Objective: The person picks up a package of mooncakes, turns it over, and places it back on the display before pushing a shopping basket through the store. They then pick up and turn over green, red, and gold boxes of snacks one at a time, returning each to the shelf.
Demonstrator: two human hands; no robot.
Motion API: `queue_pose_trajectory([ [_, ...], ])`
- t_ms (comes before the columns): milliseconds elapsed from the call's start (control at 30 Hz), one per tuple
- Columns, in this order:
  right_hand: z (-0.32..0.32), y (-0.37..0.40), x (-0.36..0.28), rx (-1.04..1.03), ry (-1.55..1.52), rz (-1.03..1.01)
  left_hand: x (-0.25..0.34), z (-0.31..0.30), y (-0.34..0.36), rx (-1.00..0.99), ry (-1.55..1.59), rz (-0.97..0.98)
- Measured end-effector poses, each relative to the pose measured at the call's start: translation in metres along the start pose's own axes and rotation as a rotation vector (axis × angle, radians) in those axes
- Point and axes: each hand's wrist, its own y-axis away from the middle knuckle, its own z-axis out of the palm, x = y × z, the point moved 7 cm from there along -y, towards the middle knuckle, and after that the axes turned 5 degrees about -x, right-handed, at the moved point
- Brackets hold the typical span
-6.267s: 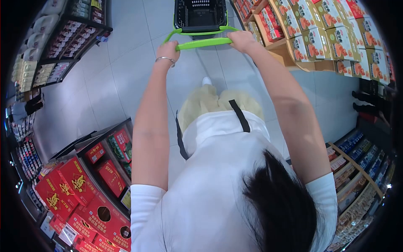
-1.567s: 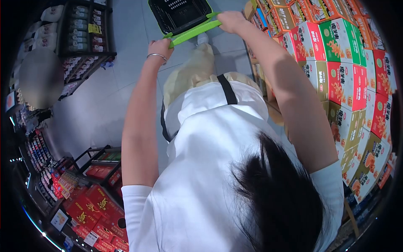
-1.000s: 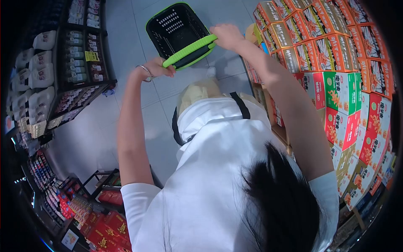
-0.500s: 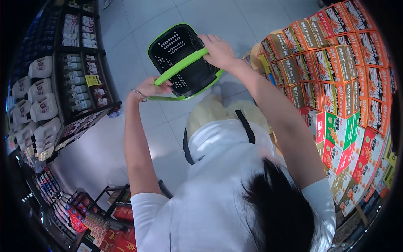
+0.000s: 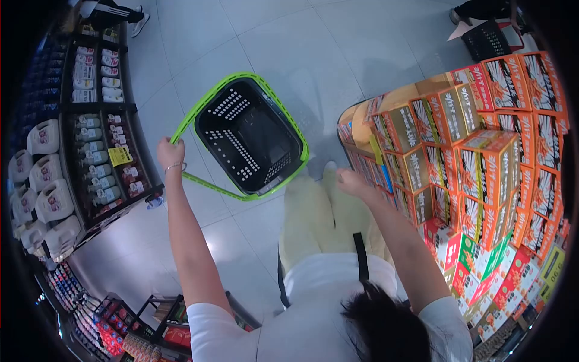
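Note:
The black shopping basket (image 5: 259, 142) with a green rim hangs in front of my body, its inside showing no goods. Its green handle (image 5: 208, 96) is swung over to the left side. My left hand (image 5: 170, 152) is wrapped round the handle at its left end. Off the basket, to its right, my right hand (image 5: 352, 181) is held near my thigh with its fingers curled. What it holds, if anything, is too small to make out.
Stacked orange boxes (image 5: 494, 163) stand on the right. Shelves with white jugs (image 5: 54, 199) and bottles (image 5: 99, 157) line the left. A person's shoe (image 5: 140, 24) shows at top left, and another person with a dark basket (image 5: 486, 41) at top right.
My right hand has let go of the handle and moved down and right. The handle has swung left. My left hand has moved left and down; people have appeared at the top.

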Motion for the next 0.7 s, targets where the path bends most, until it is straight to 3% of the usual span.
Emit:
queue_pose_trajectory([
  [100,0.053,-0.052,0.052,-0.032,-0.037,0.079,-0.005,0.024,-0.019,-0.108,0.019,-0.105],
  [167,0.071,-0.077,0.076,0.085,-0.224,0.136,-0.01,0.035,-0.033,-0.004,0.206,0.145],
  [200,0.069,-0.092,0.073,0.071,-0.227,0.135,-0.015,0.045,-0.038,-0.011,0.196,0.136],
  [267,0.067,-0.116,0.074,0.044,-0.453,0.392,-0.026,0.06,-0.046,0.005,0.282,0.141],
  [300,0.076,-0.133,0.073,0.025,-0.46,0.398,-0.035,0.073,-0.048,-0.009,0.267,0.134],
  [367,0.069,-0.173,0.072,0.254,-0.655,0.295,-0.053,0.098,-0.06,0.035,0.092,0.151],
  [433,0.055,-0.2,0.053,0.231,-0.763,0.346,-0.076,0.134,-0.074,0.016,0.08,0.207],
  [500,0.062,-0.23,0.056,0.206,-0.863,0.402,-0.107,0.172,-0.079,-0.144,0.315,-0.161],
  [567,0.079,-0.256,0.064,0.286,-0.851,0.242,-0.126,0.197,-0.085,-0.198,0.235,-0.177],
  [700,0.062,-0.254,0.048,0.203,-0.603,0.4,-0.146,0.224,-0.088,-0.18,0.406,-0.244],
])
